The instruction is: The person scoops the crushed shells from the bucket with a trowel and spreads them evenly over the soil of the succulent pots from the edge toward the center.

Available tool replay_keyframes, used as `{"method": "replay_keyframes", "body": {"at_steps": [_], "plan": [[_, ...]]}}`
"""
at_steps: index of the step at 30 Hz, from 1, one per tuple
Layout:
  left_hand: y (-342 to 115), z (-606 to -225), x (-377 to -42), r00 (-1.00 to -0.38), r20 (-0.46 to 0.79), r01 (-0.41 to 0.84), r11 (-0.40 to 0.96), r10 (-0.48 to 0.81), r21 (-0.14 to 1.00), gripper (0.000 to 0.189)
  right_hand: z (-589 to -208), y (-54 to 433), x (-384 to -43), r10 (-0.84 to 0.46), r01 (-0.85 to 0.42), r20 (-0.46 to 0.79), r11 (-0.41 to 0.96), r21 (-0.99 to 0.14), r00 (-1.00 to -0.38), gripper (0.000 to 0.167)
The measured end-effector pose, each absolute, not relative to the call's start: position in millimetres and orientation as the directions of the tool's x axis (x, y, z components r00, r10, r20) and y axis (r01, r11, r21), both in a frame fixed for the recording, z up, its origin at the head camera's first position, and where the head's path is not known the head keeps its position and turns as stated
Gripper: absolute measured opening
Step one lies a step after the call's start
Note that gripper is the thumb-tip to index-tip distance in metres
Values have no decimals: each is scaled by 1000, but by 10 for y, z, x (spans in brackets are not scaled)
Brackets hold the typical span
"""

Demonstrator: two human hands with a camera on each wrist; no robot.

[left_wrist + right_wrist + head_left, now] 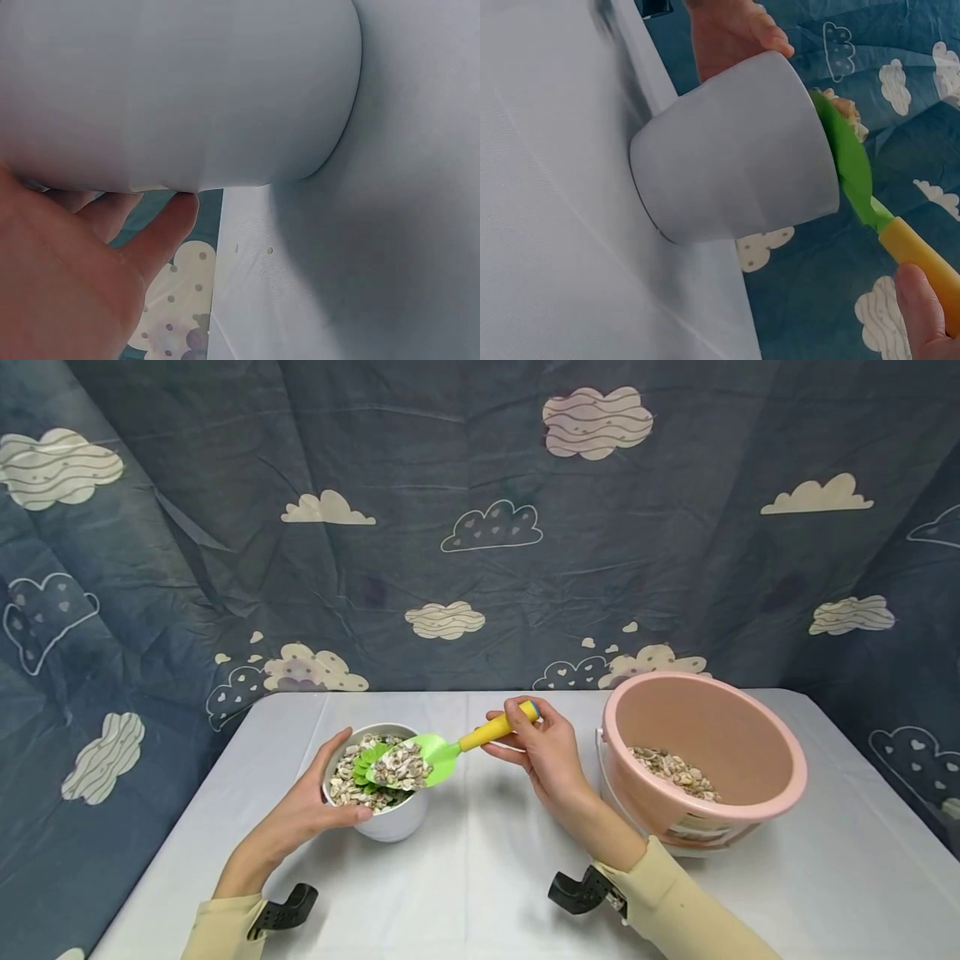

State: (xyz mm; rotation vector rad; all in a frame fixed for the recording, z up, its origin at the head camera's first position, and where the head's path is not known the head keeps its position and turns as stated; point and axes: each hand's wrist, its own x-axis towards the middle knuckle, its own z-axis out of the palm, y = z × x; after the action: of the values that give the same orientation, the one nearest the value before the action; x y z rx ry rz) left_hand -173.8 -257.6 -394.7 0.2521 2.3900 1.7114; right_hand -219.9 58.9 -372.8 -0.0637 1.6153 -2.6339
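Observation:
A white flower pot [392,825] stands upright on the table, filled with pale, chip-like gravel [347,787] around a green leafy plant [365,767]. My left hand [303,806] grips the pot's left side, thumb at the near rim; its fingers also show against the wall in the left wrist view. In my right hand [543,747] is a small trowel by its yellow handle [487,732]. The trowel's green blade [441,762] carries a heap of the same gravel [401,767] over the pot's right rim, partly covering the plant.
At the right stands a large pink bucket [701,714] with more gravel [675,772] at its bottom. A white cloth covers the table [480,877]. Behind it hangs a dark blue curtain [420,460] with cloud prints.

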Motion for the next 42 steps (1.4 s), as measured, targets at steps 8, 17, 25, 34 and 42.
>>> {"method": "replay_keyframes", "body": {"at_steps": [8,17,25,34,42], "plan": [[-2562,-3958,-1747,-969,-42,40,319,244,947,109,-3725,545,-2225,-32,17,-2,-467,-884,-999,33],[-2583,-3935,-1723,-969,-55,29,329,243,944,108,-3765,458,-2200,-30,7,8,-454,-891,-1000,32],[-2592,-3928,-1724,-967,-55,28,320,247,947,109,-3781,446,-2205,-15,-30,40,-400,-916,-999,28],[-2579,-3926,-1732,-970,-61,22,331,237,943,109,-3762,434,-2223,-12,-46,54,-349,-936,-998,33],[-2573,-3943,-1738,-969,-52,33,333,241,942,109,-3736,425,-2237,15,-41,39,-313,-949,-999,35]]}}
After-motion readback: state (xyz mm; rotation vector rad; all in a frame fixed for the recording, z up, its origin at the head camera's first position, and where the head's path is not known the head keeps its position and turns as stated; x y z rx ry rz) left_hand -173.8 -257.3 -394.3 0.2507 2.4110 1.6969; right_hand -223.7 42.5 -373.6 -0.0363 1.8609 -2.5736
